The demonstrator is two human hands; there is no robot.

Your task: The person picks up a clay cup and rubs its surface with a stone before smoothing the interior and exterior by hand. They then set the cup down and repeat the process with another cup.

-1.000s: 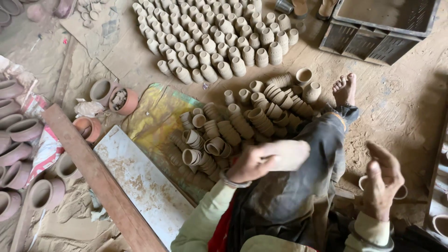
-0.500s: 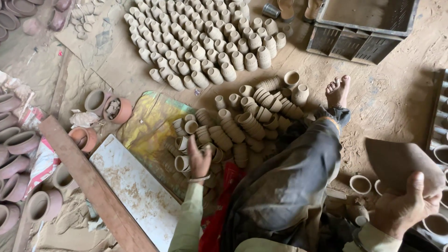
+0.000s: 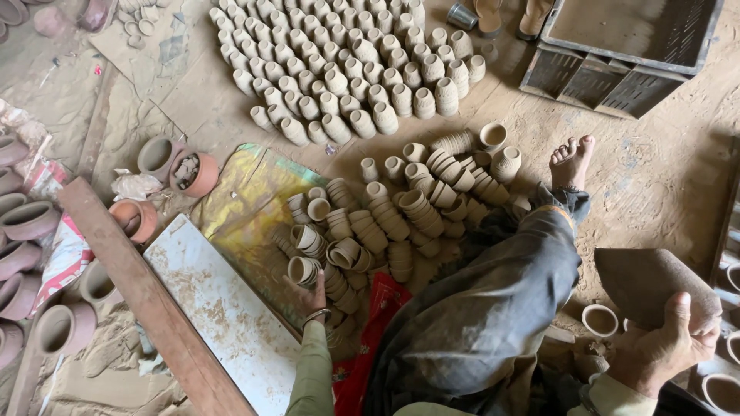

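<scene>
Unfired clay cups (image 3: 362,231) nested sideways, stacked close. Left hand (image 3: 308,296) open on one stack; right hand (image 3: 663,350) gripping curved shard (image 3: 647,281).

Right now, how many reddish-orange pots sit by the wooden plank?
2: one orange pot beside a grey pot above the plank, another orange pot against the plank's upper edge. Others may be hidden.

Just left of the reaching hand lies a white board (image 3: 223,308), and beyond it a long wooden beam (image 3: 146,293) with reddish clay pots (image 3: 31,223) further left. Far above the hand, many unfired clay cups (image 3: 347,69) stand in rows, and a dark plastic crate (image 3: 624,46) sits to their right.
</scene>
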